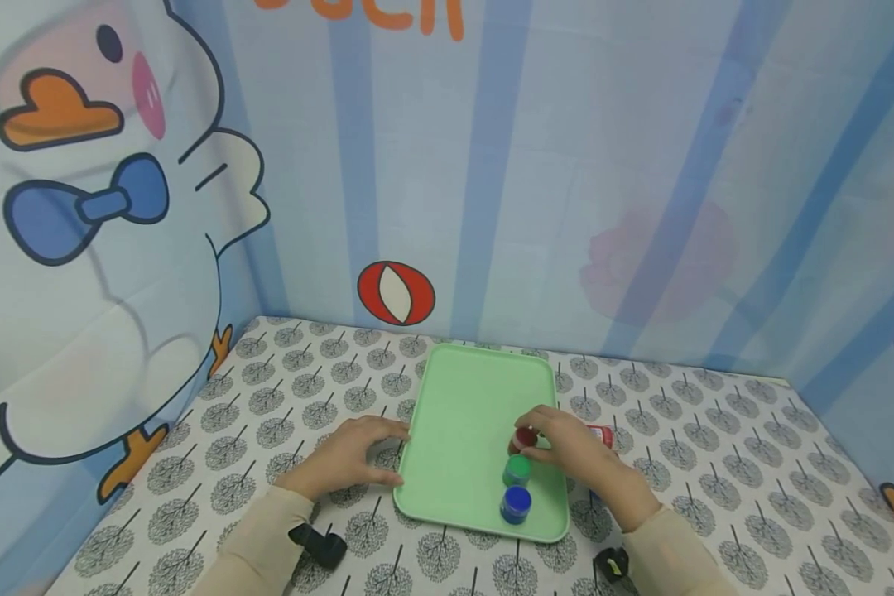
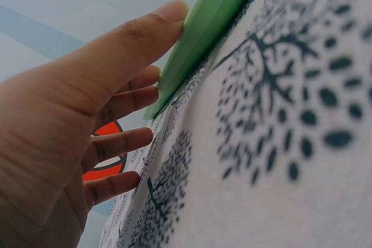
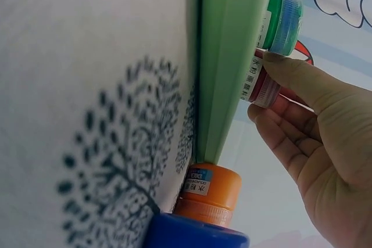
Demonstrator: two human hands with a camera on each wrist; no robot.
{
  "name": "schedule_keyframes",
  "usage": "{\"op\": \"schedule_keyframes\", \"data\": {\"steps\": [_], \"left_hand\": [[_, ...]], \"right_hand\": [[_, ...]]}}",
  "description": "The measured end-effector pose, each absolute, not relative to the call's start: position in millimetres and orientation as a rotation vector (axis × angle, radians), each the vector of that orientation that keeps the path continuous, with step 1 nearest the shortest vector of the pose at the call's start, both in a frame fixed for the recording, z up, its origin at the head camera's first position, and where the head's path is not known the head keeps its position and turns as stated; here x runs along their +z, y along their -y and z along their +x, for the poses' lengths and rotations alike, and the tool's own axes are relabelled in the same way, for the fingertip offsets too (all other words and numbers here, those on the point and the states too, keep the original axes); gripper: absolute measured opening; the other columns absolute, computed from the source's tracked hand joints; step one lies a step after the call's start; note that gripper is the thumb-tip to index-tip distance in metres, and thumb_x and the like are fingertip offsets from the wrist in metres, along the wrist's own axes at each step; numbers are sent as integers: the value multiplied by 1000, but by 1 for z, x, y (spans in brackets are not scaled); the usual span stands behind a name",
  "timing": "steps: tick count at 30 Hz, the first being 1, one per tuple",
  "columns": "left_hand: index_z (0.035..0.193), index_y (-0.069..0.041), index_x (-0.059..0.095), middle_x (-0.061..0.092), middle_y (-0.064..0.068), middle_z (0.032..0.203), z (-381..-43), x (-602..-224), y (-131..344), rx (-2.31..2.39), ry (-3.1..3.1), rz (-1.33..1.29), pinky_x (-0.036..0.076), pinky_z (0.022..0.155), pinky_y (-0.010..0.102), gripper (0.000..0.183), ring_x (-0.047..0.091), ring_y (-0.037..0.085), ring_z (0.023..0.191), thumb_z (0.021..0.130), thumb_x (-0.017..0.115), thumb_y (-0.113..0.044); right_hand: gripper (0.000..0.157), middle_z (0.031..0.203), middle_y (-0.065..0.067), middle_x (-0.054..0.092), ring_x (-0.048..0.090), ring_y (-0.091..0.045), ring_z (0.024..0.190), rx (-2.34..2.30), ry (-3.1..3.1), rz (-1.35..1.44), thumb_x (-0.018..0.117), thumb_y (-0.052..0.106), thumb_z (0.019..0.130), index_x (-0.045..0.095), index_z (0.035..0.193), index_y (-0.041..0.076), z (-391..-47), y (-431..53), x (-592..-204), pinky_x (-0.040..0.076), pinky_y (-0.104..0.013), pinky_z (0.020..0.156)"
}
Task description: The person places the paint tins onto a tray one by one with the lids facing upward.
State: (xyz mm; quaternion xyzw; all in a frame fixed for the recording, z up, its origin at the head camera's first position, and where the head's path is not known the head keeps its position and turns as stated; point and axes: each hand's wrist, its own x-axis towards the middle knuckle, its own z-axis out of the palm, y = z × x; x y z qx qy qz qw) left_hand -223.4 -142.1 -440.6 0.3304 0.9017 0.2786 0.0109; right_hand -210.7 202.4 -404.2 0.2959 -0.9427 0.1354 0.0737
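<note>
A light green tray (image 1: pixel 454 430) lies on the patterned cloth. My left hand (image 1: pixel 353 454) is at its left rim, thumb and fingers extended; in the left wrist view the thumb touches the tray's edge. Near the tray's right side, my right hand (image 1: pixel 569 443) holds a small red paint jar (image 1: pixel 523 439) between thumb and fingers. The jar's printed label shows in the right wrist view. A green paint jar (image 1: pixel 517 470) stands just in front of it, then a blue paint jar (image 1: pixel 516 504), forming a row inside the tray.
Outside the tray, the right wrist view shows an orange paint jar (image 3: pixel 209 193) and a blue object (image 3: pixel 195 233) close by. A red-and-white item (image 1: pixel 603 435) is partly covered by my right arm. A cartoon-printed curtain (image 1: pixel 432 182) rises behind the table.
</note>
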Motion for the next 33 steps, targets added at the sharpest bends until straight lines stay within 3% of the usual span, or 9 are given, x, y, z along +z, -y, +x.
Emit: {"op": "schedule_keyframes", "data": {"steps": [18,33], "left_hand": [[124,-18,63,57,2,139,-223,-443,142,862,-2804,1021,38,112,51,61,53,27,128,73,79,-46],[124,-18,63,56,3,139,-223,-439,140,844,-2810,1012,34,112,57,61,48,31,131,72,79,-46]], "right_hand": [[29,98,-3,67,64,-15,87,389,2850,921,76,10,79,67,107,5,-211,-203,-407,58,-27,78],[36,105,-5,67,65,-19,96,375,2910,857,75,15,80,66,113,4,-208,-202,-400,57,-34,86]]}}
